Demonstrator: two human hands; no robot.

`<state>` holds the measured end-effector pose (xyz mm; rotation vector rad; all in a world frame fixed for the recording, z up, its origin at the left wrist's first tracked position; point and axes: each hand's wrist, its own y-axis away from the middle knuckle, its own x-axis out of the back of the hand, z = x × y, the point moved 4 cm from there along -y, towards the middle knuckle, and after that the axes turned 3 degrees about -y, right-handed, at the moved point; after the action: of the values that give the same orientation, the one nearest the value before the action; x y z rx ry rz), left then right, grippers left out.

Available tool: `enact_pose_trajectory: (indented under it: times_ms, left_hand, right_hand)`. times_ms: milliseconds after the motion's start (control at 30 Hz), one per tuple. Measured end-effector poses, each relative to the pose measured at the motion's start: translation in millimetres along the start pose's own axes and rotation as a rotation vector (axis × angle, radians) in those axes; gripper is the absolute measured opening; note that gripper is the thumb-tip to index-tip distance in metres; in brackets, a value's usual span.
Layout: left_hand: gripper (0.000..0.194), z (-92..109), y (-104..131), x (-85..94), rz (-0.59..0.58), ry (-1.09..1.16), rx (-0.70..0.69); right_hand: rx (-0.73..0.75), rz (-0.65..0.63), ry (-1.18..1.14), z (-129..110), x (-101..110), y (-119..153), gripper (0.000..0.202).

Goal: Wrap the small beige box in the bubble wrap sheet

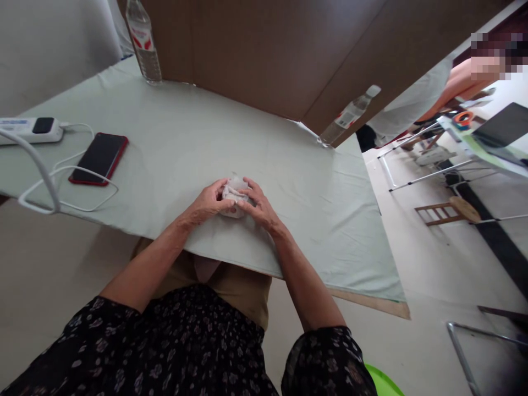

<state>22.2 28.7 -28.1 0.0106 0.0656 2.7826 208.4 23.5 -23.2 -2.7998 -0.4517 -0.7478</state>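
Observation:
A small white crumpled bundle (236,193) rests on the pale green cloth near the front edge of the table. It looks like tissue or thin plastic; I cannot tell which. My left hand (209,201) curves around its left side, with the thumb across the near face. On the opposite side, my right hand (259,204) grips it, fingers over the top and thumb close to the left thumb. Parts of the bundle are hidden under the fingers.
To the left lie a phone (100,158) with a red case, a white power strip (31,130) and a looping white cable (51,187). A brown board (256,55) stands along the back, with bottles (147,55) (344,118) against it. The table cloth (330,220) ends at right.

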Motion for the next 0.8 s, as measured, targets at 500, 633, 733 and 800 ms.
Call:
enact_pose_trajectory:
  times_ms: [500, 633, 733, 800]
  left_hand:
    - [0.088, -0.9, 0.8, 3.6, -0.030, 0.033, 0.055]
    - [0.088, -1.8, 1.3, 3.4, 0.003, 0.037, 0.044]
    - [0.084, -1.3, 1.5, 4.6, 0.029, 0.022, 0.026]
    - [0.082, -0.7, 1.7, 5.4, 0.020, 0.042, 0.023]
  right_hand:
    - [-0.098, 0.137, -0.397, 7.5, -6.8, 0.0, 0.106]
    - [-0.148, 0.104, -0.453, 6.8, -10.2, -1.7, 0.106]
    - [-0.160, 0.146, -0.479, 8.1, -13.5, -3.1, 0.098]
    - [-0.183, 0.160, -0.497, 9.9, -15.4, -3.1, 0.096]
